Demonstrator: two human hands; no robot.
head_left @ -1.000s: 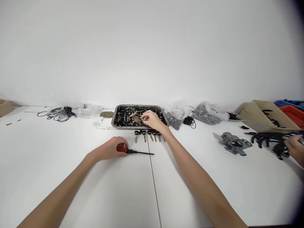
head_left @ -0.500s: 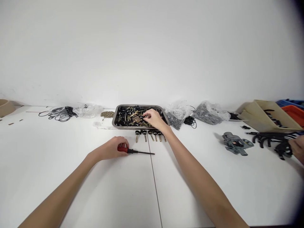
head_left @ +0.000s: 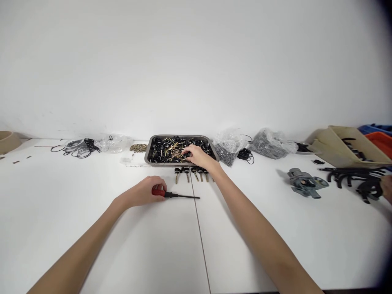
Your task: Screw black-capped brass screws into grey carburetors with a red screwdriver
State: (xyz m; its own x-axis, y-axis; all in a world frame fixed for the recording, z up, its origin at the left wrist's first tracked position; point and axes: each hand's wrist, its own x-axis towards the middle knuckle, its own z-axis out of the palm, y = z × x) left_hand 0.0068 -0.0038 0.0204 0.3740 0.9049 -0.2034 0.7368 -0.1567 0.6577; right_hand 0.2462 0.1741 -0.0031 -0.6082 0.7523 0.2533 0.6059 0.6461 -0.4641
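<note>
Your right hand reaches into the tray, fingers bent and tips among the loose parts; whether it pinches one, you cannot tell from here. Your left hand wraps the red handle of the screwdriver, whose shaft points right, low over the tabletop. The tray sits near the wall, flanked by clear bags on its right and a brass pile on its left. At its near side you have a short row of black-headed pieces, partly hidden by your wrist.

As for progress, only that handful is set out, while many parts lie in the tray. Against the earlier frame, your right fingertips dip slightly nearer the tray's front; your left hand, the screwdriver and the row hold their places.
</note>
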